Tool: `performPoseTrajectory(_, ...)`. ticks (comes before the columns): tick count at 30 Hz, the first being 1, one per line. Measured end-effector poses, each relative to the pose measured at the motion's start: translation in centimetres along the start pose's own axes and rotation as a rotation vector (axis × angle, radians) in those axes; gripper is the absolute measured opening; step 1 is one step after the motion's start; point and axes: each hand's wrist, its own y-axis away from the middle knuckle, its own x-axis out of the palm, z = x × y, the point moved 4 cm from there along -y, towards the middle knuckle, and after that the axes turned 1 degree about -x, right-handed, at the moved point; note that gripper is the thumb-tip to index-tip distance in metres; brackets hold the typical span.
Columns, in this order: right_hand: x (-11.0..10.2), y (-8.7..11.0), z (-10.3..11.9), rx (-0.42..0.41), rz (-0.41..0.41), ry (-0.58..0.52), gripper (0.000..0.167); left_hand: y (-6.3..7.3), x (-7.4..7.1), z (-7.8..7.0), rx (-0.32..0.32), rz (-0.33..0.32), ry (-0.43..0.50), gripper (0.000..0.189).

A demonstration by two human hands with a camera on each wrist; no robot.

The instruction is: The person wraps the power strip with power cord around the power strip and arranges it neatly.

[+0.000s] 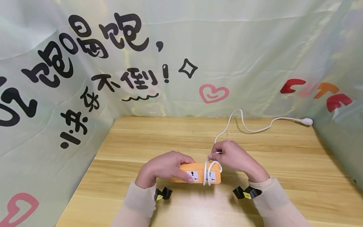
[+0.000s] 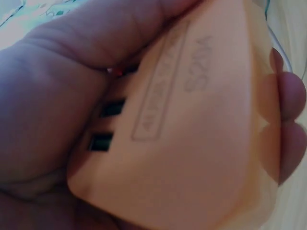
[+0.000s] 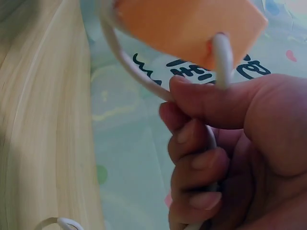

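In the head view, an orange power strip (image 1: 200,171) is held at the middle of the desk (image 1: 136,138) by the left hand (image 1: 167,165), the thumb laid across its socket face. The white cord (image 1: 252,131) is looped around the power strip near its right end and is pinched just beside that end by the right hand (image 1: 232,156). The rest of the cord is strung in waves along the back edge of the desk, and the plug (image 1: 307,121) is set at the back right corner.

In the left wrist view, the power strip is clasped between palm and fingers; dark ports and the faint marking "S204" are shown.

In the right wrist view, the cord is gripped between thumb and forefinger, the other fingers being curled around it.
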Motion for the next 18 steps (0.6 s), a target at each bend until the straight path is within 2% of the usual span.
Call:
performPoseTrajectory(7, 0.3, 0.3, 0.2, -0.054, 0.103, 0.013, 0.018, -0.2, 0.8, -0.6, -0.005, 0.033, -0.065, 0.018)
performPoseTrajectory(11, 0.4, 0.4, 0.4, -0.077, 0.088, 0.050, 0.020, -0.4, 1.2, -0.9, -0.006, 0.034, -0.133, 0.019)
performPoseTrajectory(15, 0.6, 0.4, 0.8, -0.056, 0.062, 0.069, 0.023, -0.7, 1.6, -0.9, -0.015, 0.025, -0.187, 0.021)
performPoseTrajectory(18, 0.7, 0.5, 1.3, -0.033, 0.047, 0.077, 0.024, -0.8, 1.8, -0.9, -0.047, 0.010, -0.209, 0.021)
